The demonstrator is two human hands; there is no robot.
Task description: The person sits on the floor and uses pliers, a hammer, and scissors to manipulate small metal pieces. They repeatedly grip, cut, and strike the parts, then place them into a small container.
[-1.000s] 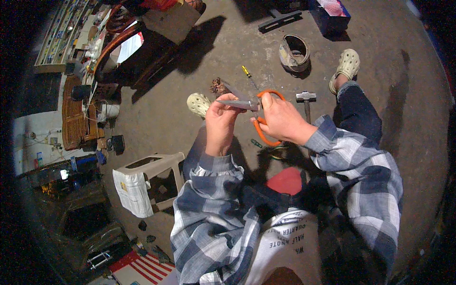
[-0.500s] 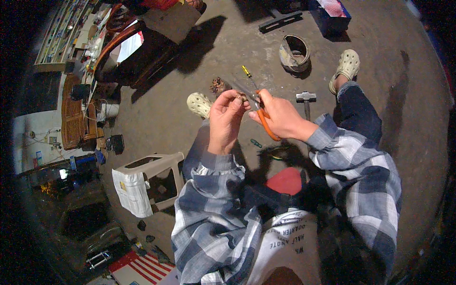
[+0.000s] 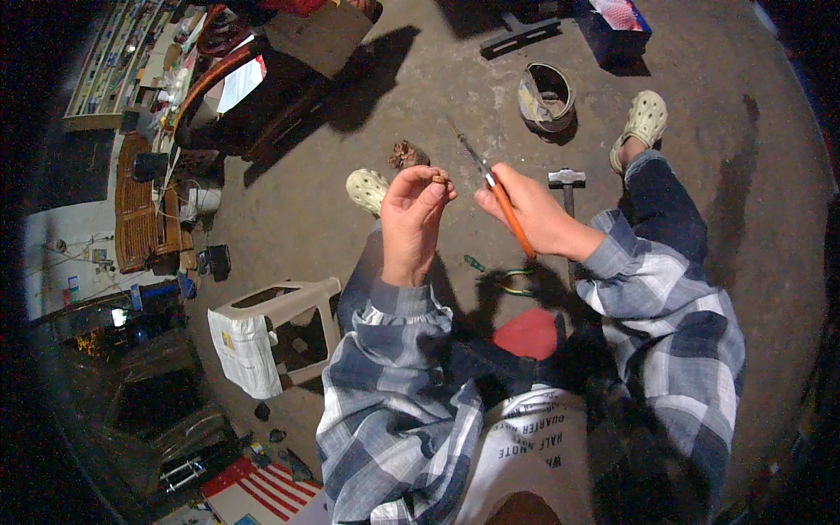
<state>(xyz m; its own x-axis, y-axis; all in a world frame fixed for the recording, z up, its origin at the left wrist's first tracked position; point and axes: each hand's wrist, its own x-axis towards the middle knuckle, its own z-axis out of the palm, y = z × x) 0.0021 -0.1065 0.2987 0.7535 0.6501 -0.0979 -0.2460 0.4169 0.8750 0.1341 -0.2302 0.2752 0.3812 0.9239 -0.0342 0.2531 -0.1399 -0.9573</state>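
My left hand (image 3: 409, 223) is closed in a pinch on a small brown piece (image 3: 438, 180), held near chest-front height above the floor. To its right, my right hand (image 3: 547, 219) grips orange-handled shears (image 3: 510, 217), their metal blades angled away toward the upper left, apart from the left hand. Beyond my fingers a knobbly brown clump (image 3: 408, 154) lies on the concrete floor. A sledgehammer (image 3: 566, 178) lies right of my right hand, its handle partly hidden. Below the hands are a small green-handled tool (image 3: 474, 262) and a tool with yellow-green handles (image 3: 516, 291).
A worn bucket (image 3: 544, 96) stands ahead, with a dark box (image 3: 617, 44) and black metal bar (image 3: 520, 37) farther back. My clog-shod feet are either side. At left are a plastic stool (image 3: 267, 319), a wooden chair (image 3: 210, 79) and cluttered shelving (image 3: 118, 61).
The shears, first held across my left hand, have turned edge-on and moved right, away from it. My left fingers have curled inward and now show the small brown piece.
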